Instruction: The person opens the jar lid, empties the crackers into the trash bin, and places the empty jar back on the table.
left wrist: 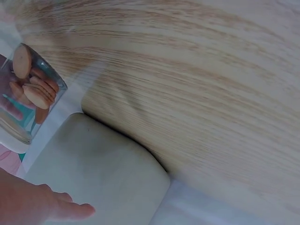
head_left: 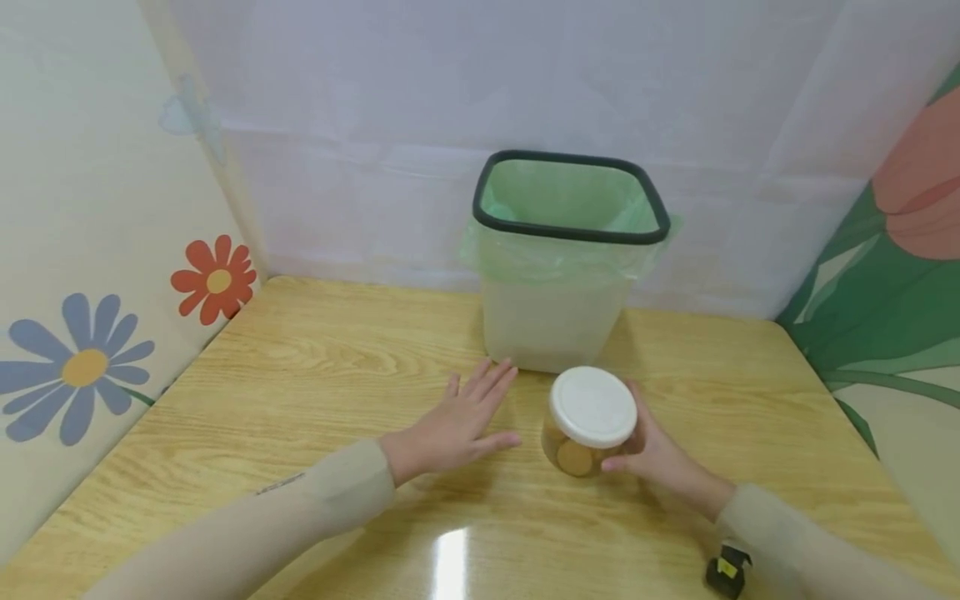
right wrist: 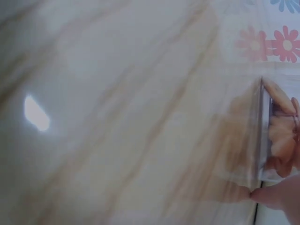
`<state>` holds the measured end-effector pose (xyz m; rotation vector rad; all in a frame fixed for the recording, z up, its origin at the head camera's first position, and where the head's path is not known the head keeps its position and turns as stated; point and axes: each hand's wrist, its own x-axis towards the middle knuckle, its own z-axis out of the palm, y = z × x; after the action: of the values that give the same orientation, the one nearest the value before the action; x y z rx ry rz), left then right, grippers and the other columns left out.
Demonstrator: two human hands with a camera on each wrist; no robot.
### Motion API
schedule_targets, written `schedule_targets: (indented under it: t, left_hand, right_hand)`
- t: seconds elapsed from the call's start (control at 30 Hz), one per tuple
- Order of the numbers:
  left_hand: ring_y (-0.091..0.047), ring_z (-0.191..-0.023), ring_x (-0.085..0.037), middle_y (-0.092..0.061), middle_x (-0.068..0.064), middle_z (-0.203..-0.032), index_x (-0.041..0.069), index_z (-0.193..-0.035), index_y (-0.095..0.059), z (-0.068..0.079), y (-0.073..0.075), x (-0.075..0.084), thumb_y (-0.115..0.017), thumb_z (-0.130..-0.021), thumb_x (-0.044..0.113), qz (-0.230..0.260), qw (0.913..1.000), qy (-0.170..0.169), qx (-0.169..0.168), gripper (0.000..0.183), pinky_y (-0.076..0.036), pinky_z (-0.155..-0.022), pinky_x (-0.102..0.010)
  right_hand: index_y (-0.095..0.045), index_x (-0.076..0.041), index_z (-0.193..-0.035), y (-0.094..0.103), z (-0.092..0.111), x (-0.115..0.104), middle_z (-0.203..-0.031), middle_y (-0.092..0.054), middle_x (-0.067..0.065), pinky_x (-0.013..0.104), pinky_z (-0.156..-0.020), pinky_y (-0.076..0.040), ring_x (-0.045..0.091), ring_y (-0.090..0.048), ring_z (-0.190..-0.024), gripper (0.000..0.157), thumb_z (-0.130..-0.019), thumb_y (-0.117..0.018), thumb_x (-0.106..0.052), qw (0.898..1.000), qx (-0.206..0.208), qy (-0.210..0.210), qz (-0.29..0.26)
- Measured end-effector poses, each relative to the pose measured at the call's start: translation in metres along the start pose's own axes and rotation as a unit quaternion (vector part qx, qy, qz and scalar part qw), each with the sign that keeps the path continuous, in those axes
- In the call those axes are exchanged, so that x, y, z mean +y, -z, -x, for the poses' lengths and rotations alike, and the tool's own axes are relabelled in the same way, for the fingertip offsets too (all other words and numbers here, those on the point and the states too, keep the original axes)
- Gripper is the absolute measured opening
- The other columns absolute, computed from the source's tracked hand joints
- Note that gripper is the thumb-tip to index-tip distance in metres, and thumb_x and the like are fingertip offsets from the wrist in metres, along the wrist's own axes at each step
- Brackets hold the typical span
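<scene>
A clear jar with a white lid and round tan cookies inside stands near the middle of the table. My right hand holds it from the right side, thumb in front and the other fingers partly hidden behind it. Through the jar's wall the cookies show in the left wrist view. To the left of the jar, my left hand is apart from it with straight, spread fingers and nothing in them. Its fingertips overlap the base of a pale trash bin in the head view.
The bin has a black rim and a light green liner. A small black object with a yellow label lies by my right sleeve. White cloth hangs behind the wooden table; flower-printed panels flank it.
</scene>
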<state>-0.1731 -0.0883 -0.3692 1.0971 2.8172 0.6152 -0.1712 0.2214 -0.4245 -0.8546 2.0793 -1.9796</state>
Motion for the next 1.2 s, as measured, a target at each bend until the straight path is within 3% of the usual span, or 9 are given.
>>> schedule_targets:
  t: [0.1,0.17,0.37,0.57,0.67,0.73,0.83,1.07,1.2]
  left_hand:
    - [0.001,-0.145,-0.038,-0.003,-0.017,-0.161,0.000,-0.154,-0.009,-0.003,-0.001,0.002,-0.049,-0.099,0.048,0.003,1.0000,-0.003,0.002,0.084,-0.003,-0.109,-0.068]
    - [-0.001,-0.145,-0.040,-0.004,-0.017,-0.161,0.000,-0.155,-0.009,-0.004,-0.002,0.003,-0.049,-0.099,0.049,0.000,1.0000,-0.005,0.001,0.084,-0.004,-0.109,-0.068]
    - [-0.002,-0.145,-0.041,-0.002,-0.017,-0.161,0.001,-0.155,-0.008,-0.009,-0.001,0.008,-0.048,-0.099,0.050,-0.003,0.9999,-0.010,-0.007,0.085,-0.006,-0.109,-0.068]
    - [-0.001,-0.145,-0.041,-0.003,-0.017,-0.161,0.001,-0.155,-0.008,-0.012,-0.001,0.012,-0.050,-0.099,0.047,0.003,0.9999,-0.008,-0.015,0.084,-0.009,-0.108,-0.069]
    - [0.001,-0.146,-0.039,-0.002,-0.017,-0.161,0.002,-0.155,-0.008,-0.015,-0.001,0.013,-0.049,-0.099,0.049,0.003,0.9998,-0.009,-0.017,0.084,-0.008,-0.108,-0.068]
    - [0.002,-0.146,-0.038,-0.002,-0.016,-0.161,0.002,-0.155,-0.008,-0.016,-0.002,0.013,-0.048,-0.099,0.051,0.001,0.9998,-0.011,-0.019,0.085,-0.007,-0.108,-0.068]
    - [0.001,-0.146,-0.038,-0.003,-0.017,-0.161,0.002,-0.155,-0.008,-0.019,-0.003,0.014,-0.047,-0.098,0.053,-0.006,0.9997,-0.014,-0.017,0.085,-0.008,-0.109,-0.067]
    - [0.001,-0.146,-0.038,-0.002,-0.014,-0.161,0.003,-0.155,-0.007,-0.026,-0.004,0.018,-0.048,-0.097,0.054,0.003,0.9995,-0.020,-0.023,0.087,-0.012,-0.108,-0.069]
    - [0.001,-0.145,-0.039,-0.002,-0.015,-0.161,0.003,-0.155,-0.007,-0.031,-0.004,0.021,-0.049,-0.098,0.053,0.003,0.9992,-0.029,-0.029,0.087,-0.012,-0.109,-0.068]
  right_hand:
    - [0.019,0.008,-0.147,-0.004,0.003,-0.002,-0.150,0.000,0.041,0.010,-0.100,-0.028,-0.010,-0.035,-0.123,0.127,-0.073,-0.084,-0.004,1.000,0.019,-0.024,-0.004]
    - [0.022,0.009,-0.145,-0.007,0.004,-0.002,-0.150,0.001,0.041,0.008,-0.099,-0.027,-0.012,-0.035,-0.121,0.130,-0.073,-0.085,-0.004,0.999,0.031,-0.037,-0.006]
    - [0.007,0.007,-0.150,-0.012,0.001,0.001,-0.147,-0.018,0.038,0.011,-0.100,-0.030,-0.008,-0.041,-0.120,0.119,-0.070,-0.080,0.009,0.997,0.053,-0.046,0.014]
    - [0.001,0.007,-0.150,-0.014,0.001,0.000,-0.141,-0.037,0.013,0.010,-0.100,-0.029,-0.006,-0.044,-0.119,0.114,-0.069,-0.080,0.008,0.996,0.067,-0.052,0.017]
    - [-0.001,0.007,-0.150,-0.014,0.000,-0.001,-0.136,-0.040,-0.004,0.011,-0.100,-0.031,-0.004,-0.045,-0.119,0.114,-0.069,-0.080,0.009,0.996,0.068,-0.053,0.002]
    - [-0.002,0.006,-0.151,-0.014,0.000,-0.002,-0.134,-0.041,-0.007,0.012,-0.100,-0.031,-0.003,-0.045,-0.119,0.114,-0.069,-0.080,0.009,0.996,0.067,-0.053,-0.005]
    - [-0.002,0.004,-0.152,-0.014,0.000,-0.002,-0.137,-0.041,-0.004,0.011,-0.100,-0.029,-0.003,-0.044,-0.120,0.114,-0.069,-0.081,0.008,0.996,0.067,-0.059,-0.002]
    - [-0.004,0.001,-0.153,-0.015,-0.002,-0.005,-0.146,-0.032,0.024,0.012,-0.099,-0.028,-0.002,-0.043,-0.120,0.116,-0.067,-0.082,0.006,0.993,0.081,-0.082,0.014]
    - [0.001,0.001,-0.153,-0.015,-0.002,-0.006,-0.148,-0.026,0.031,0.010,-0.097,-0.029,-0.005,-0.042,-0.117,0.120,-0.067,-0.083,0.005,0.991,0.088,-0.099,0.012]
